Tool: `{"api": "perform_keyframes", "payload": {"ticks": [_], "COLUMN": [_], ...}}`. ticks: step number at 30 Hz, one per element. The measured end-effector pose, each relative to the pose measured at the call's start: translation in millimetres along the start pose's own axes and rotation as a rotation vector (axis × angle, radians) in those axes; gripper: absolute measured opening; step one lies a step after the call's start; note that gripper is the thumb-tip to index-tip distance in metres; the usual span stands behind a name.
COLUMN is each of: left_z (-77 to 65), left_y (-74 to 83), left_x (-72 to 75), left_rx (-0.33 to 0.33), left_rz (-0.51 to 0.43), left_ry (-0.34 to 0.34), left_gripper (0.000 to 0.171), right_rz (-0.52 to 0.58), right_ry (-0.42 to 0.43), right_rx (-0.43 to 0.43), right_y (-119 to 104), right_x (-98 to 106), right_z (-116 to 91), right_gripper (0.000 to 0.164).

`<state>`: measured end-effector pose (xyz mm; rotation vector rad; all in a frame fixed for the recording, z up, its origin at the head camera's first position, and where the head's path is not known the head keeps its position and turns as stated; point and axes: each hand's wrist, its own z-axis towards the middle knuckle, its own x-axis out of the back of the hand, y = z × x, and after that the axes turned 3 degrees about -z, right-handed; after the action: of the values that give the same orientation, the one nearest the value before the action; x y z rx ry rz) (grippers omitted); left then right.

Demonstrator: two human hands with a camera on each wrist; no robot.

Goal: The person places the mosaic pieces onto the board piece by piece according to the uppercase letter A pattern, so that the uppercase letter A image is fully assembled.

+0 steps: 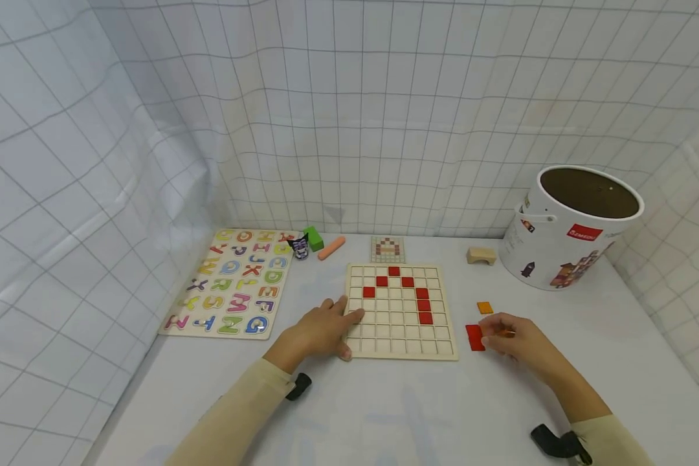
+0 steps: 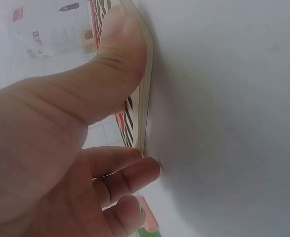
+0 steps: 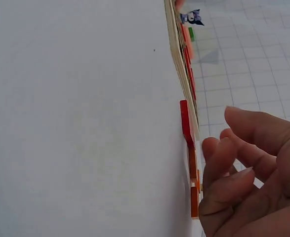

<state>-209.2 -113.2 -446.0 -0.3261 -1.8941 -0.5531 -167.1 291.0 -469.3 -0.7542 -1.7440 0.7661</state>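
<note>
A square wooden grid board (image 1: 396,333) lies on the table, with several red square tiles (image 1: 422,305) in its cells. My left hand (image 1: 320,330) rests at the board's left edge, index finger over the cells and thumb at the near corner; the left wrist view shows the thumb (image 2: 127,54) against the rim. Right of the board, my right hand (image 1: 515,340) is over loose red tiles (image 1: 474,337), its fingertips right beside them. In the right wrist view its fingers are loosely bent, the thumb apart from them, near orange tiles (image 3: 194,202) on the table.
A wooden alphabet puzzle (image 1: 233,285) lies at left. Behind the board are a small pattern card (image 1: 388,249), an orange stick (image 1: 331,248), a green block (image 1: 313,238) and a purple-black figure (image 1: 299,246). A wooden arch block (image 1: 481,255) and white bucket (image 1: 553,252) stand at right.
</note>
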Motion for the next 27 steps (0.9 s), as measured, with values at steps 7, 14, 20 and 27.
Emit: {"api": "perform_keyframes", "payload": {"ticks": [7,14,20,27], "left_z": [0.1,-0.2,0.3,-1.4], "left_y": [0.7,1.2,0.4,0.7], "left_x": [1.8,3.1,2.2,2.6], "left_rx": [-0.009,-0.008,-0.003,-0.003], "left_rz": [-0.012,-0.034,-0.019,-0.027], "left_ry": [-0.004,-0.012,-0.007,-0.005], "left_gripper": [0.090,0.090,0.090,0.091], "right_rz": [-0.155,-0.199,-0.272,-0.349], "right_ry": [-0.069,-0.049,-0.053,-0.084], "right_rx": [0.065,0.148,0.204,0.189], "right_y": [-0.9,-6.8,-10.1,-13.7], "right_x": [-4.8,-12.2,-15.2,-17.4], "right_z": [-11.3,-7.4,-5.1,-6.0], "right_gripper": [0.040,0.033,0.033,0.032]}}
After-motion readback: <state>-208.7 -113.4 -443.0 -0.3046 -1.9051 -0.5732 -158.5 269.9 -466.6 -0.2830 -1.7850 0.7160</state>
